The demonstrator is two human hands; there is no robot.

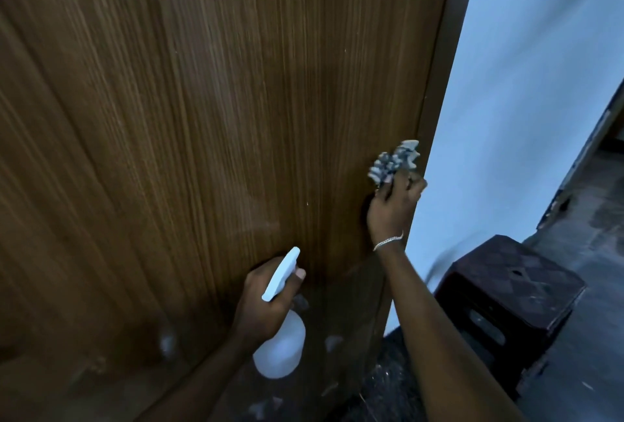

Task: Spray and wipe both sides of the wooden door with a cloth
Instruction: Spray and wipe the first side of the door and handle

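A brown wooden door with vertical grain fills most of the view. My left hand grips a white spray bottle by its neck, low and close to the door, nozzle aimed up at the wood. My right hand holds a crumpled grey-and-white cloth against the door near its right edge. A thin bracelet circles the right wrist.
The door's dark edge meets a pale blue wall on the right. A dark plastic stool stands on the floor beside the wall. Dark speckled floor runs off to the right.
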